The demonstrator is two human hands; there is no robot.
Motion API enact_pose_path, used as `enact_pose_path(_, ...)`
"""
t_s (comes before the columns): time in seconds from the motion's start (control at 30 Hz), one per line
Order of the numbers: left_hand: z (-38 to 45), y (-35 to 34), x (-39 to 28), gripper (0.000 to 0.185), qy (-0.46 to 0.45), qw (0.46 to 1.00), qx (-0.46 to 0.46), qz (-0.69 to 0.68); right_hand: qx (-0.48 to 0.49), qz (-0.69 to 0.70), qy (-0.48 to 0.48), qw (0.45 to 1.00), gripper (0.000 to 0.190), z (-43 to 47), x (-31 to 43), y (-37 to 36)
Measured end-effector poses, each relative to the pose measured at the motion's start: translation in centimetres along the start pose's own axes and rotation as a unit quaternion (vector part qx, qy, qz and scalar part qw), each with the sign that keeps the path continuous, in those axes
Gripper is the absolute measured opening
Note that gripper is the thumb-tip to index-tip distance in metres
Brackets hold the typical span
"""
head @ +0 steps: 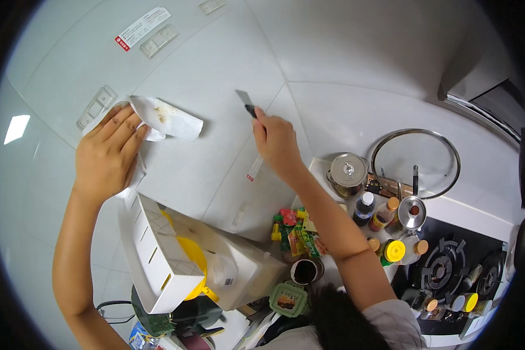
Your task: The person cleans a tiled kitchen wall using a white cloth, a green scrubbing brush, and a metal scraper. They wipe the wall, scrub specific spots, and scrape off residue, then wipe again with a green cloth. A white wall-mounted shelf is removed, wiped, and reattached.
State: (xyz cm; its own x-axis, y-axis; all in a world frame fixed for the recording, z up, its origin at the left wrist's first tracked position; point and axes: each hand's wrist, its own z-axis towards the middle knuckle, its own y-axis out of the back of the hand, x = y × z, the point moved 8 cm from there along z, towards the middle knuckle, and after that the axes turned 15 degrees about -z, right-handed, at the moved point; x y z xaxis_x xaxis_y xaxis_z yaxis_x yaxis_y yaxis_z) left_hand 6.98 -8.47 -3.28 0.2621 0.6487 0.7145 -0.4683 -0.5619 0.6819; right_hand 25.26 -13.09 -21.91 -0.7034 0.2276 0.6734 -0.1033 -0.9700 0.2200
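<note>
My left hand point(111, 153) presses a white paper towel point(175, 118) against the tiled wall. The towel has brown stains on its loose end, and part of it is hidden under my fingers. In my right hand point(276, 135) is a small blade tool point(247, 103) with a black handle, its flat metal blade pointing up and to the left, close to the wall. A clear plastic adhesive mount point(97, 107) is fixed to the wall just beside my left hand. Higher up sits another clear mount point(159, 41), next to a sticker point(142, 27) that bears writing.
Below my left hand a slotted white plastic rack point(151, 262) sits by a large container point(245, 258) with a yellow lid. Seasoning packets point(299, 232), a lidded steel pot point(349, 170), bottles point(364, 210) and a glass lid point(415, 153) stand near the gas hob point(442, 267).
</note>
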Motion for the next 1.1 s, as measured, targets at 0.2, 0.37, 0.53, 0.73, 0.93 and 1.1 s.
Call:
enact_pose_path(0.2,0.1,0.3,-0.2,0.025,-0.017,0.999,-0.023,-0.021,0.036,0.013,-0.075,0.996,0.030,8.7,-3.8,-0.1)
enact_pose_path(0.37,-0.7,0.6,-0.2,0.028,-0.009,0.999,-0.041,-0.031,0.011,0.052,0.022,0.998,0.031,4.3,-1.6,0.0)
enact_pose_path(0.53,-0.6,0.6,-0.2,0.027,-0.025,0.997,-0.050,-0.046,0.081,0.055,-0.089,0.991,0.028,8.6,-4.6,-0.1)
enact_pose_path(0.73,-1.5,0.2,0.1,0.022,-0.026,0.997,-0.043,-0.054,-0.001,-0.057,0.124,0.991,0.021,0.0,7.0,0.7)
enact_pose_path(0.93,-2.4,0.3,-0.7,0.016,-0.081,0.992,-0.034,-0.094,0.143,0.010,-0.025,0.989,0.022,2.6,8.1,2.4)
enact_pose_path(1.1,-4.1,2.5,-0.2,0.014,-0.087,0.992,-0.088,-0.035,0.102,-0.028,0.090,0.990,0.027,-2.5,11.4,2.0)
